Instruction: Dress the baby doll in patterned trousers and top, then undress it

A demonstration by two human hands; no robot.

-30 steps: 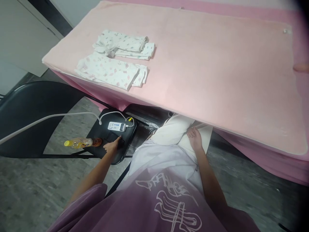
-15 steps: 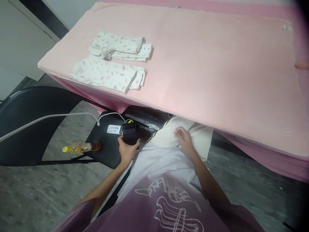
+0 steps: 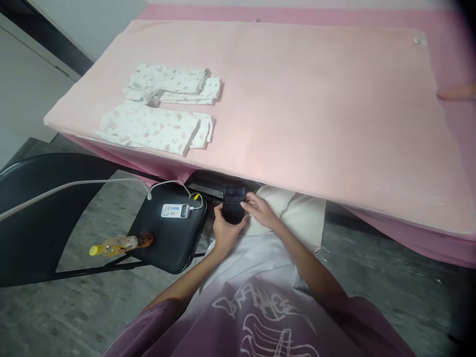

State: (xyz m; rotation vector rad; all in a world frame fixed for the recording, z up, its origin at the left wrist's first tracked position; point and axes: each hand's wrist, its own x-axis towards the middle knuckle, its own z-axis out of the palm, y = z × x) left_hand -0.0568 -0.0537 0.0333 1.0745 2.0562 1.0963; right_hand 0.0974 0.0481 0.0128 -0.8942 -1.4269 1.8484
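Note:
A black smartphone (image 3: pixel 233 204) is held above my lap, below the front edge of the table. My left hand (image 3: pixel 227 233) grips its lower part, with fingers and thumb around the sides. My right hand (image 3: pixel 260 210) is at the phone's right side, its thumb on the screen and its fingers curled behind the edge. The screen looks dark. Beside my left hand, a white power bank (image 3: pixel 174 211) with a small display lies on the black chair seat (image 3: pixel 176 248), a cable plugged into its end.
Folded white printed baby clothes (image 3: pixel 152 126) lie at the left of the pink-covered table (image 3: pixel 297 109). On the chair a yellow-capped bottle (image 3: pixel 121 245) lies tilted in view. A white cable (image 3: pixel 74 184) crosses the chair back. Another person's finger (image 3: pixel 457 92) shows at the right edge.
My left hand has brought the smartphone rightward from over the chair to my lap. My right hand has moved left from my thigh onto the phone. The power bank is now uncovered.

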